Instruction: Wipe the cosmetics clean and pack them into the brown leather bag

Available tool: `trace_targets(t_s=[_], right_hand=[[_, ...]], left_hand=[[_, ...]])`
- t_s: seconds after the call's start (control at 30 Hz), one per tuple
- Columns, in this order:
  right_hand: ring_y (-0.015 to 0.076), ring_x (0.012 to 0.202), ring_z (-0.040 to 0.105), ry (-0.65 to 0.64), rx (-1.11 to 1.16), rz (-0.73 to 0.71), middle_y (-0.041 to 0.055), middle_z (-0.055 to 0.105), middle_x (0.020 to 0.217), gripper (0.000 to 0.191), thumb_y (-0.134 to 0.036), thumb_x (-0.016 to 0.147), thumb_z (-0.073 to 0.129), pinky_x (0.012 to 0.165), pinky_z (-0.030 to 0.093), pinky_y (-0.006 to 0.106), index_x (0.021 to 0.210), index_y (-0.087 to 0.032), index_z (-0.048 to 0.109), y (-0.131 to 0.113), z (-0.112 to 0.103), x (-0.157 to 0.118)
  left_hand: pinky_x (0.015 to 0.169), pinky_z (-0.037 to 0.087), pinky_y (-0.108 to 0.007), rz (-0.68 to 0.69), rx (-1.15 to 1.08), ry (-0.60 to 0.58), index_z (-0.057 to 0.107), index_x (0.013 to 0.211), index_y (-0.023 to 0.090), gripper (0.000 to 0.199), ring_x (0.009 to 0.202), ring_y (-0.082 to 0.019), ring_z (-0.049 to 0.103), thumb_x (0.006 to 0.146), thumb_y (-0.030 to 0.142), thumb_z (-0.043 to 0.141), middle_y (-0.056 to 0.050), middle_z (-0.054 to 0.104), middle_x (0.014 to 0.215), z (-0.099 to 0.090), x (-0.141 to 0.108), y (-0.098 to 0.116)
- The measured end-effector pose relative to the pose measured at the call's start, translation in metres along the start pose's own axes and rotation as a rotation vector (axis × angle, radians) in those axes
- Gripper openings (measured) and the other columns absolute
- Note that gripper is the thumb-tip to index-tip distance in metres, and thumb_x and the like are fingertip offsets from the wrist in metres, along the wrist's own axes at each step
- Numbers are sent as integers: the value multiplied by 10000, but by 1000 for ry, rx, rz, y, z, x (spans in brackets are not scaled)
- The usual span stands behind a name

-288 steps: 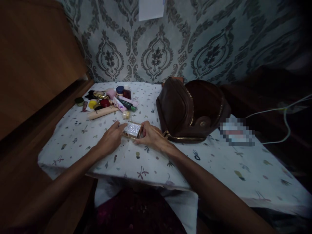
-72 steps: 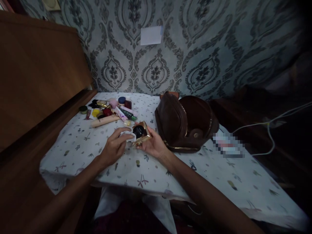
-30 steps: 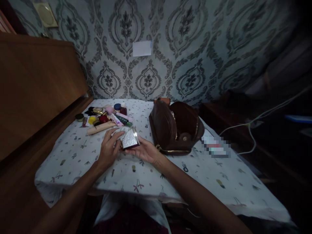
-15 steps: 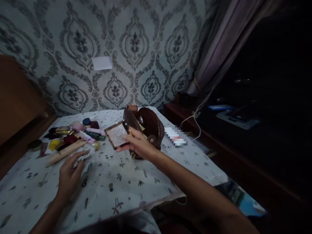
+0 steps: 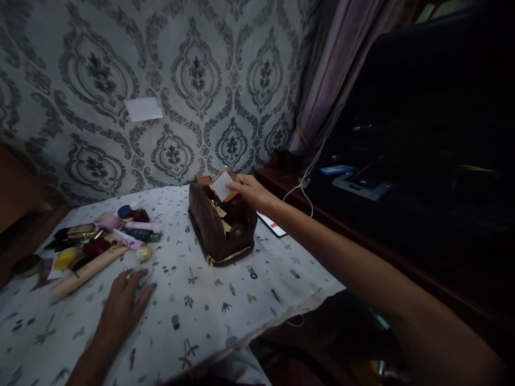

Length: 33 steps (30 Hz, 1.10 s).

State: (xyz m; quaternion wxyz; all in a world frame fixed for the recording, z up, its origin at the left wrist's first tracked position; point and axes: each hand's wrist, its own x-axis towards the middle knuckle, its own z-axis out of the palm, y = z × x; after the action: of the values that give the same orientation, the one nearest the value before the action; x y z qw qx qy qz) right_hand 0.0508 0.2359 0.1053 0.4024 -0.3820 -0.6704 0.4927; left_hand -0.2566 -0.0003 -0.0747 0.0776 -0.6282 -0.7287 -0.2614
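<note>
My right hand [image 5: 251, 192] grips a square glittery case with a gold-brown rim [image 5: 222, 185], holding it over the back of an open brown bag [image 5: 207, 228]. Yellowish items show inside the bag. My left hand [image 5: 124, 300] rests on the patterned white cloth with its fingers apart and nothing in them. Beyond it lies a pile of cosmetics: a long beige tube [image 5: 90, 272], a yellow-capped item [image 5: 66, 259], a green tube [image 5: 140, 234] and a dark blue lid [image 5: 125, 212].
A phone [image 5: 273, 225] lies right of the bag, partly behind my right forearm. A white cable [image 5: 310, 171] hangs at the cloth's right side. Farther right stands a dark surface with a blue item [image 5: 337, 169]. A patterned wall rises behind.
My right hand has carried the glittery case from in front of the bag to above its back opening. My left hand's fingers have spread on the cloth. The view has shifted right.
</note>
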Motion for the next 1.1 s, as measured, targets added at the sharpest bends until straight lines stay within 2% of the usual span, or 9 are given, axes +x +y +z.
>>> trace_targets(t_s=[0.13,0.3,0.37,0.43,0.53,0.6,0.77,0.93,1.1], right_hand=[[114,634,572,-34,11,-6,-8,595,681,89,-229,833,567,522,467,183,780,-160,552,10,0,3],[109,602,555,3,-103,4,-22,555,641,117,-218,824,564,519,463,187,734,-157,521,17,-2,6],[116,612,568,21,-279,-10,-18,561,653,146,-237,843,568,537,456,193,732,-161,512,15,-4,7],[144,673,603,35,-563,-50,10,607,705,154,-258,861,575,593,456,217,752,-157,535,10,-5,7],[218,885,648,23,-966,-100,108,692,938,141,-253,892,559,730,467,264,902,-120,605,4,-2,6],[257,1009,639,0,-1082,-106,166,682,1096,208,-210,899,544,803,468,290,1062,-92,595,2,4,5],[312,1083,624,-93,-1240,-157,210,632,1207,417,-94,907,443,865,485,379,1323,-105,451,4,17,7],[324,1154,598,-178,-1346,-180,247,608,1215,365,-132,965,365,934,480,408,1311,-97,475,14,19,16],[312,1178,600,-204,-1369,-136,242,607,1222,363,-142,944,443,962,486,405,1306,-117,461,24,25,22]], left_hand=[[937,505,-460,107,122,14,670,1178,195,442,1076,-303,561,960,460,391,-150,585,1147,4,-1,-1],[874,514,-482,102,187,39,705,1119,153,503,1011,-328,557,978,437,316,-180,598,1064,2,2,-2],[876,512,-482,98,191,34,707,1105,142,510,1027,-334,555,977,439,312,-186,606,1060,2,2,-3],[867,514,-472,95,190,27,710,1090,152,500,1017,-329,562,972,443,320,-179,619,1049,3,2,-5],[857,513,-470,102,190,19,709,1085,157,500,1009,-329,566,970,451,321,-177,627,1040,4,2,-8],[862,509,-476,111,192,23,707,1094,147,513,1021,-337,563,972,457,316,-185,627,1040,4,2,-9],[881,503,-475,125,212,35,702,1108,136,525,1036,-335,557,983,450,300,-193,620,1061,5,1,-9],[909,492,-457,127,226,18,683,1125,171,463,1042,-309,556,983,419,319,-157,633,1053,7,0,-11],[891,499,-450,145,211,59,676,1124,157,460,1025,-299,556,990,423,326,-167,619,1055,7,0,-11]])
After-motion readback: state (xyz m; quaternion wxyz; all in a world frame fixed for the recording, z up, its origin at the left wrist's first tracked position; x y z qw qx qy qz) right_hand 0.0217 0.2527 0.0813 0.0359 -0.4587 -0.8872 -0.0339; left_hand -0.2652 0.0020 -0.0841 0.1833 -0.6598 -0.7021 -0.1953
